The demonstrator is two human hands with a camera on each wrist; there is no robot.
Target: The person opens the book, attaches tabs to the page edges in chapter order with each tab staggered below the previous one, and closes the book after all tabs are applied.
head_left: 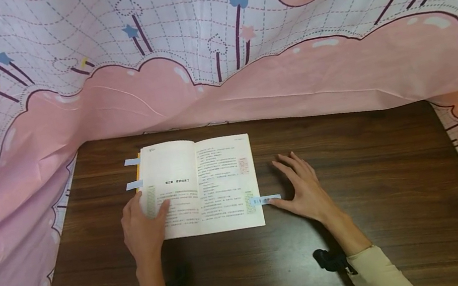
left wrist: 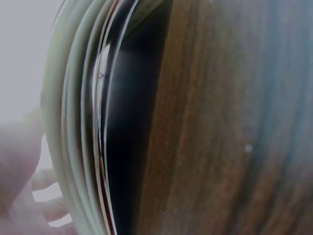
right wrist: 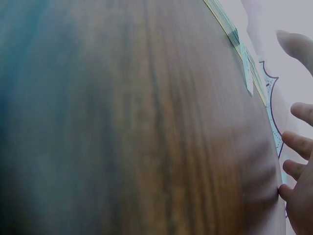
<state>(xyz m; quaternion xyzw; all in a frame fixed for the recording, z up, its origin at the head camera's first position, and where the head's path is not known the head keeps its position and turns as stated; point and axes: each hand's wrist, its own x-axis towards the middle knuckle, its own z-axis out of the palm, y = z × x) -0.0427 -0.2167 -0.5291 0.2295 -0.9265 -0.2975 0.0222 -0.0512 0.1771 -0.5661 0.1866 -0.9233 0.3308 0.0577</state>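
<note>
An open book (head_left: 222, 185) with printed pages lies on the dark wooden table. My left hand (head_left: 143, 229) rests over the lower left of it, thumb spread on the left page and the other fingers along the outer edge. In the left wrist view, the curved page edges (left wrist: 73, 107) stand beside that hand's fingers (left wrist: 46, 208). Right of the book, my right hand (head_left: 304, 191) is spread with nothing in its grasp. Its thumb tip overlaps a light blue tab (head_left: 259, 201) with handwriting that sticks out from the right page.
Two more blue tabs, an upper one (head_left: 131, 161) and a lower one (head_left: 133, 185), stick out from the book's left side. A pink patterned cloth (head_left: 292, 85) borders the wooden table (head_left: 381, 172) at the back and sides. Dark straps sit at both wrists.
</note>
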